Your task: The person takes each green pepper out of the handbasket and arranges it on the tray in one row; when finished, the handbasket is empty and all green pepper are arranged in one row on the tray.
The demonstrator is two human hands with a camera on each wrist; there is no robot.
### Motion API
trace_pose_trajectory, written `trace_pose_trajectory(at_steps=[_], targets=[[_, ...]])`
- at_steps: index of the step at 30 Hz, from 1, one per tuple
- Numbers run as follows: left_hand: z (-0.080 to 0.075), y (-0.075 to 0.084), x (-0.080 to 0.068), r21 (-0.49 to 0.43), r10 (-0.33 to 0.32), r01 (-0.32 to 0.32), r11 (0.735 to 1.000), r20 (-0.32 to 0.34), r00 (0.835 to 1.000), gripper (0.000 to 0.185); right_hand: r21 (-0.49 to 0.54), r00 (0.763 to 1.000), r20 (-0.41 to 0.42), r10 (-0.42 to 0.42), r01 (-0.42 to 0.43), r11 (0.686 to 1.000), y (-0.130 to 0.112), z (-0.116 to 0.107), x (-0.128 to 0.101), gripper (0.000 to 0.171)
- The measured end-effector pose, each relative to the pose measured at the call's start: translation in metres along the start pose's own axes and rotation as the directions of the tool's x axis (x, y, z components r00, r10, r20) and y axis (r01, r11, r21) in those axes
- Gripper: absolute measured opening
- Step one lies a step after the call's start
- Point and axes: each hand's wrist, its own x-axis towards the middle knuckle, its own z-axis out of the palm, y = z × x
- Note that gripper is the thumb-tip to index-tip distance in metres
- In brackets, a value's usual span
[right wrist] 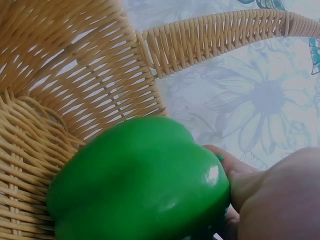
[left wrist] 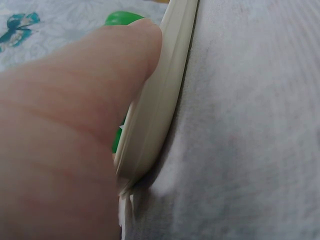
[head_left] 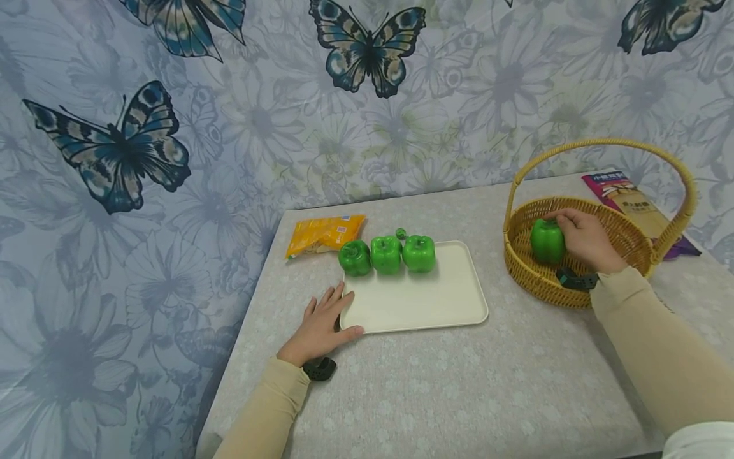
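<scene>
My right hand (head_left: 589, 239) pinches a green bell pepper (head_left: 547, 241) by its stem end, within the wicker basket (head_left: 524, 280). In the right wrist view the glossy pepper (right wrist: 145, 180) is large in front of the woven wall, with thumb and finger at its stem. On the left, my left hand (head_left: 318, 326) lies with spread, straight fingers at the left end of a cream tray (head_left: 421, 306). Its thumb (left wrist: 135, 50) touches the tray's rim in the left wrist view. Three green bell peppers (head_left: 387, 255) stand in a row along the tray's back left edge.
An orange snack packet (head_left: 325, 234) lies behind the tray at the left. Behind the peppers sits a small round green object (head_left: 401, 233). The basket's tall handle (head_left: 608, 141) arches over the right hand. Beyond it lies a purple and tan packet (head_left: 636, 204).
</scene>
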Motion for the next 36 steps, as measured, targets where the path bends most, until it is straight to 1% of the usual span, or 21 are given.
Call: trace_pose_trajectory(at_steps=[8, 15, 22, 25, 31, 36], targets=[[0.0, 0.0, 0.0, 0.006, -0.002, 0.002, 1.0, -0.001, 1.0, 0.085, -0.025, 1.0, 0.003, -0.009, 0.009, 1.0, -0.0042, -0.0011, -0.0016, 0.057], [-0.0001, 0.0001, -0.0009, 0.002, -0.003, 0.003, 1.0, -0.002, 1.0, 0.085, -0.028, 0.998, 0.063, -0.026, 0.028, 0.999, -0.0052, -0.0007, -0.001, 0.055], [0.0002, 0.0005, 0.0003, 0.002, 0.003, -0.003, 1.0, -0.002, 1.0, 0.084, -0.001, 0.996, 0.093, 0.015, -0.015, 1.0, -0.0068, -0.0001, -0.0001, 0.062], [-0.0006, 0.001, 0.0, -0.005, 0.003, -0.003, 1.0, -0.002, 1.0, 0.084, -0.022, 0.995, 0.1, 0.019, -0.017, 1.0, -0.0065, 0.0005, -0.0003, 0.064], [-0.0004, -0.0004, 0.0006, -0.011, 0.007, -0.007, 1.0, -0.002, 1.0, 0.085, -0.041, 0.997, 0.078, -0.016, 0.02, 0.999, -0.0036, 0.0, 0.0011, 0.061], [0.001, -0.0013, 0.0008, -0.002, 0.006, -0.006, 1.0, -0.004, 1.0, 0.085, -0.022, 0.999, 0.039, -0.016, 0.017, 1.0, -0.0088, -0.0041, -0.0002, 0.062]])
